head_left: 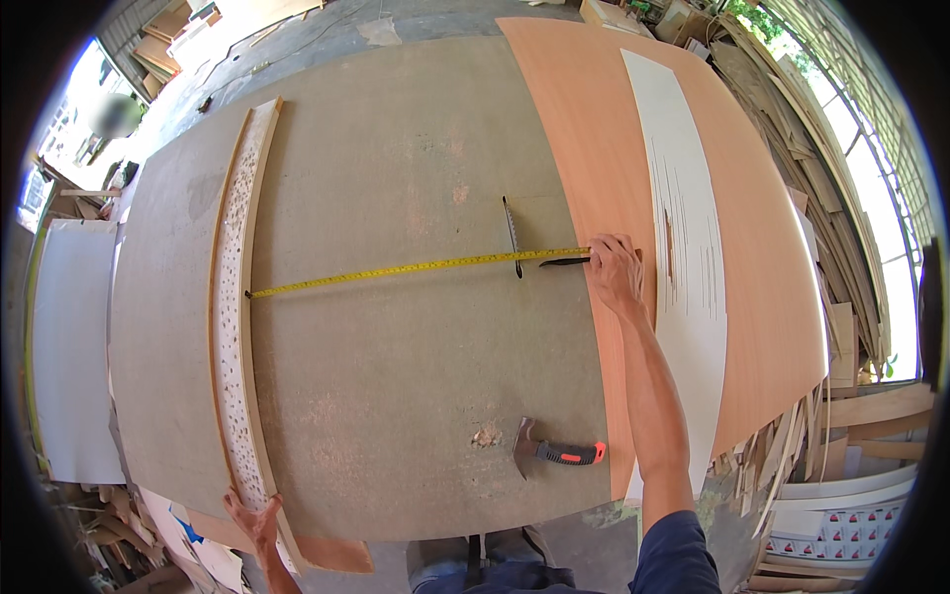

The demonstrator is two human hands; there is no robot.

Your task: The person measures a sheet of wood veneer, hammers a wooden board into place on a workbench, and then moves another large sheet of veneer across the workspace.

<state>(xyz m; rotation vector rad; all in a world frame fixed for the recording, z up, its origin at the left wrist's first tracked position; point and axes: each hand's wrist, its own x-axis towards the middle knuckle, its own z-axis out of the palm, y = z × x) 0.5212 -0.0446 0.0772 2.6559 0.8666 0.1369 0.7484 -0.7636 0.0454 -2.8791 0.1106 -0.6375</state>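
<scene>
Dark blue sleeve (681, 559): nearest my camera, at the lower edge, with the bare right forearm running up from it.
Left hand (254, 520): I see it closed around the near part of a long, narrow wooden strip with a pale, speckled face (236, 277), thumb toward one edge, fingers at the other.
Hammer with a black-and-red handle (569, 453): lying flat on a broad grey-brown board (396, 416), left of the right forearm.
Right hand (616, 272): fingers curled down over the end of a yellow tape measure blade (416, 266), gripping it; I cannot see a case.
Tape: drawn across the grey-brown board, its far tip meeting the strip's right edge.
Slim black tool (565, 261): pokes out beside the right hand; whether it is held, I cannot tell.
Thin serrated metal blade (512, 233): lies crosswise at the tape.
Cracked white strip (693, 247): right of the right hand, on a peach-coloured sheet (767, 297).
Stacked timber offcuts (821, 188): beyond the sheet, along the right side.
</scene>
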